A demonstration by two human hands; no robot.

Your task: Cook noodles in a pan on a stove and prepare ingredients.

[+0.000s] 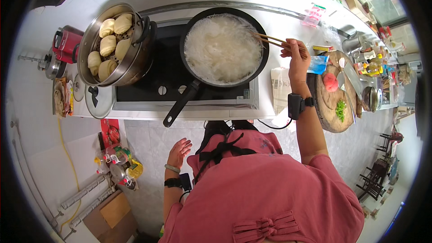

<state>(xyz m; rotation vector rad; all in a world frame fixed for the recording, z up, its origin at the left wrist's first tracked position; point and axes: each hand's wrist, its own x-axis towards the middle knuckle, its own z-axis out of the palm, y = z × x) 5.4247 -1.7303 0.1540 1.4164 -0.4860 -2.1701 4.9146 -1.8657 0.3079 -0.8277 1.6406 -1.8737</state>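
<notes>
My right hand [296, 55] grips a pair of wooden chopsticks [275, 40], their tips at the right side of a black frying pan [191, 86]. Pale, thin noodles [222, 50] in cloudy, foaming liquid fill the pan, which rests on a black cooktop [165, 60]. The pan's handle juts over the counter's front edge. Down at my side, my left hand [180, 150] holds nothing, its fingers apart. Left of the pan stands a metal steamer pot [128, 71] with several rolled buns [108, 45] in its top tier.
A round wooden chopping board [325, 111] at right carries chopped green onion [341, 110], a red tomato-like piece [330, 82] and a cleaver [352, 79]. Left of the cooktop lies a glass lid [100, 103]. Oil bottles [135, 168] stand on the floor at lower left.
</notes>
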